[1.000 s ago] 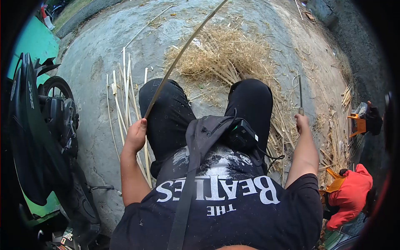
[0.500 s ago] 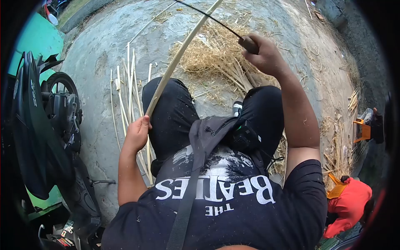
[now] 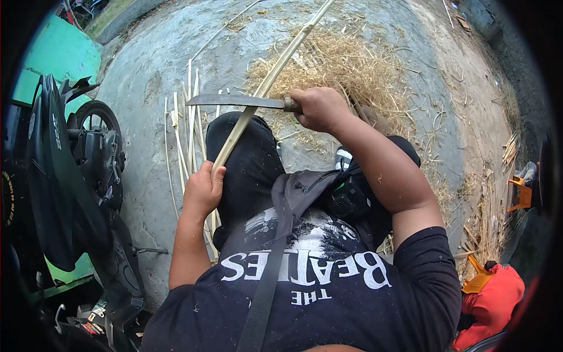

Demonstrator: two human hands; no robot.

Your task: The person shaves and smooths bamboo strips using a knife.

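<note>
My left hand [image 3: 202, 188] is closed around the lower end of a long, pale bamboo strip [image 3: 278, 71]. The strip slants up and away across my knee, running out at the top of the view. In my right hand [image 3: 322, 110] is the wooden handle of a machete [image 3: 218, 100], its dark blade pointing left. The blade lies across the strip in view, above my knee; whether its edge bites into the strip I cannot tell. Several thin bamboo strips [image 3: 190, 126] lie on the ground to the left of my knee.
A heap of curly shavings [image 3: 334, 73] covers the concrete ahead. To the left stands a black motorcycle [image 3: 64, 176] beside a green wall [image 3: 61, 50]. At lower right is a person in red [image 3: 489, 302] near an orange chair [image 3: 478, 278]. More split strips [image 3: 510, 149] lie far right.
My right hand has come down and to the left, bringing the machete from raised above to across the strip. My left hand keeps its hold, shifted slightly right in view.
</note>
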